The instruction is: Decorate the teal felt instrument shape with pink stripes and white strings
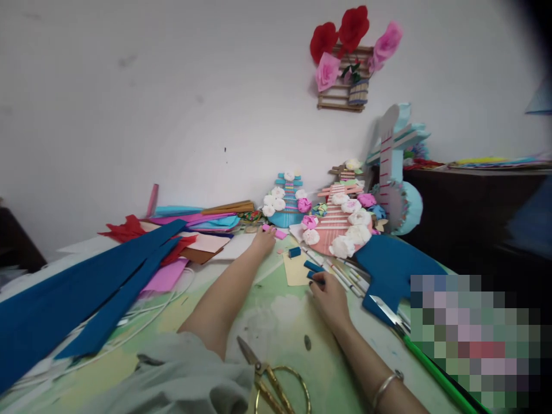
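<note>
My left hand [262,242] reaches to the far side of the table, its fingers closed on a small pink piece [280,233] that shows on both sides of them. My right hand [331,296] is closed, with thumb and fingertips on a small dark blue piece [311,276] at the edge of a pale yellow sheet [295,277]. Just beyond it lies another blue strip [313,266]. A small blue block [294,252] rests at the top of the sheet. Several marker pens [340,276] lie right of the sheet.
Gold-handled scissors [263,371] lie open near me. A green-handled cutter [426,356] with a bare blade is at right. Long blue sheets [95,276] and coloured paper cover the left. Flower-trimmed instrument models [338,224] stand by the wall, beside a blue cut shape [388,270].
</note>
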The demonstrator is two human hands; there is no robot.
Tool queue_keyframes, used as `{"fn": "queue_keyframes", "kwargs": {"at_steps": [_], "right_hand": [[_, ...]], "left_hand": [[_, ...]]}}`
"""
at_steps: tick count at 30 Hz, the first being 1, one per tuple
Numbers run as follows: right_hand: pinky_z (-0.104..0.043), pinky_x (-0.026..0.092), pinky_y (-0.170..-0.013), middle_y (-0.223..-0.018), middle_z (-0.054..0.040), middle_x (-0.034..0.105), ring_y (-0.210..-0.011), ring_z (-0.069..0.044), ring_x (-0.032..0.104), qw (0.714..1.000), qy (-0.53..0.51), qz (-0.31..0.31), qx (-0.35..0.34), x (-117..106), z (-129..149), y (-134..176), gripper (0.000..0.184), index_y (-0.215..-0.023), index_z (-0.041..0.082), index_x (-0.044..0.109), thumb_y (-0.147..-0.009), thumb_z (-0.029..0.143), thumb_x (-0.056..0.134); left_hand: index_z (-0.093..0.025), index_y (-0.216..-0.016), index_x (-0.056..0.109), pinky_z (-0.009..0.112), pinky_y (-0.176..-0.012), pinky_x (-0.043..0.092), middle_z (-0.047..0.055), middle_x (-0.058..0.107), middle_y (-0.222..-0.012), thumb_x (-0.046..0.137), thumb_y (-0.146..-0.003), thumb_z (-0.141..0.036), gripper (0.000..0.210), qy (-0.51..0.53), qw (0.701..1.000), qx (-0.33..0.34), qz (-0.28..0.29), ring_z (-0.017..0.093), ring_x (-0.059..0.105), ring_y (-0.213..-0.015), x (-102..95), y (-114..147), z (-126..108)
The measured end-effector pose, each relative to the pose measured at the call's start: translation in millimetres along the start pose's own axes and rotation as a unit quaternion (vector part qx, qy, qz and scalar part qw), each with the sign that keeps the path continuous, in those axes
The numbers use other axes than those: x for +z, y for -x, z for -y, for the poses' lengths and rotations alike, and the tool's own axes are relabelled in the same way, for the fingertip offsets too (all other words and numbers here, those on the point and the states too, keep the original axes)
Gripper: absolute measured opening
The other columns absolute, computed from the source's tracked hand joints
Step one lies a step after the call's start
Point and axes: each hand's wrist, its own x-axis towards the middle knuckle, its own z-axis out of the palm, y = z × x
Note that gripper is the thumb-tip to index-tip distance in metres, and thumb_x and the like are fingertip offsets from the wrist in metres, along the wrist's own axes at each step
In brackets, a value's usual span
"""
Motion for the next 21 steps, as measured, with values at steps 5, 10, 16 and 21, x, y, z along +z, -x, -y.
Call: {"fn": "queue_keyframes", "kwargs": {"at_steps": [5,10,16,21], "right_hand": [[-0.032,0.042,-0.075,-0.092,-0.0077,0.063,-0.087,-0.021,0.058,1.0,0.005,0.01,0.006,0.0,1.2,0.2,0.023,-0.087,0.016,0.06,-0.072,0.022,0.044],[-0.033,0.042,-0.077,-0.094,-0.0079,0.063,-0.088,-0.022,0.057,1.0,0.009,0.017,0.006,0.4,0.6,-0.7,0.022,-0.089,0.016,0.06,-0.073,0.021,0.044],[-0.033,0.041,-0.077,-0.092,-0.009,0.063,-0.087,-0.022,0.057,1.0,0.016,0.018,-0.016,1.5,-1.8,-2.1,0.023,-0.089,0.014,0.06,-0.073,0.02,0.045],[-0.034,0.04,-0.078,-0.093,-0.01,0.062,-0.087,-0.023,0.057,0.999,0.017,0.017,-0.039,-0.7,0.7,-0.8,0.023,-0.09,0.013,0.06,-0.073,0.02,0.046]], "left_hand": [[-0.015,-0.118,0.052,0.045,-0.088,0.047,0.01,0.053,-0.121,0.054,-0.087,-0.032,0.036,0.015,1.0,-0.027,-0.001,0.023,0.055,-0.105,11.2,-15.6,-5.0],[-0.015,-0.116,0.053,0.043,-0.085,0.049,0.009,0.055,-0.117,0.053,-0.087,-0.033,0.034,0.017,0.999,-0.019,-0.021,0.021,0.056,-0.101,-4.7,-10.6,-0.3],[-0.009,-0.098,0.058,0.037,-0.083,0.045,0.015,0.058,-0.098,0.041,-0.088,-0.01,0.02,0.018,0.996,0.035,-0.079,0.023,0.056,-0.094,-63.8,49.8,-9.5],[-0.017,-0.103,0.053,0.026,-0.065,0.045,0.007,0.057,-0.094,0.037,-0.087,-0.01,0.024,0.02,0.995,0.06,-0.075,0.016,0.057,-0.076,-110.3,173.3,-30.9]]}}
